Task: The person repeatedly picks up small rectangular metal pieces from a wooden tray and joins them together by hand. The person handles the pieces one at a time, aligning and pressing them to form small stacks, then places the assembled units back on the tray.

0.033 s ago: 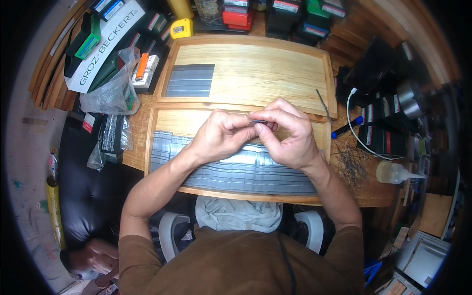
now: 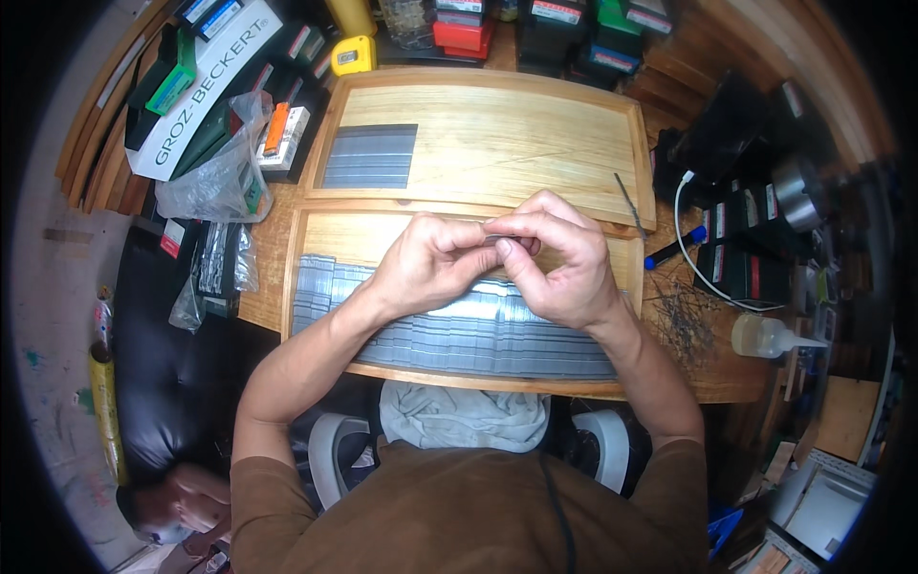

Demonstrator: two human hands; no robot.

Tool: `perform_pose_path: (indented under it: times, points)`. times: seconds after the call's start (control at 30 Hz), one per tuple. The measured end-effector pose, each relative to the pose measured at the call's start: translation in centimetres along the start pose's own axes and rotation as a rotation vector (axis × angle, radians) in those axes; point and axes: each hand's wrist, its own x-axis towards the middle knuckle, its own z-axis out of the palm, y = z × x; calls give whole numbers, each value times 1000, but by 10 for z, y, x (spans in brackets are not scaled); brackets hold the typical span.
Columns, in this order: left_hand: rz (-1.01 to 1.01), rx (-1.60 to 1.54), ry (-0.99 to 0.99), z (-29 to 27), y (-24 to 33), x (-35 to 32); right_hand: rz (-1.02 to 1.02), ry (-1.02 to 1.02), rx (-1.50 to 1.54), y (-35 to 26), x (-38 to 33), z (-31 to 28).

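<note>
Your left hand [image 2: 435,251] and right hand [image 2: 566,253] hold a thin dark piece [image 2: 501,237] in a narrow fingertip grip above the near tray [image 2: 349,237], presumably for control; grey strips [image 2: 469,335] lie side by side there, likely to stay aligned.

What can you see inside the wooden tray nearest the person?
The near tray holds closely packed grey strips, with its pale wooden base showing beyond. The left hand, right hand and forearms hide whatever lies beneath them.
</note>
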Motion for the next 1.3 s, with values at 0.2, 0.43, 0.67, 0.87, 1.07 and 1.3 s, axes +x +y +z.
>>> perform_pose_path:
  times: [0.2, 0.43, 0.67, 0.87, 1.07, 1.3]
  points:
    - [-30, 25, -50, -3, 3, 0, -73, 5, -54, 4, 0, 1]
    - [-14, -42, -16, 1, 0, 1, -71, 16, -28, 5, 2, 2]
    - [39, -116, 58, 5, -4, 2, -66, -10, -37, 0, 3, -1]
    - [13, -22, 22, 4, 0, 2, -64, 1, -46, 5, 1, 1]
    - [9, 9, 17, 1, -4, 1, -82, 1, -22, 5, 2, 1]
    - [9, 15, 14, 1, 8, 1, -29, 2, 43, 13, -1, 1]
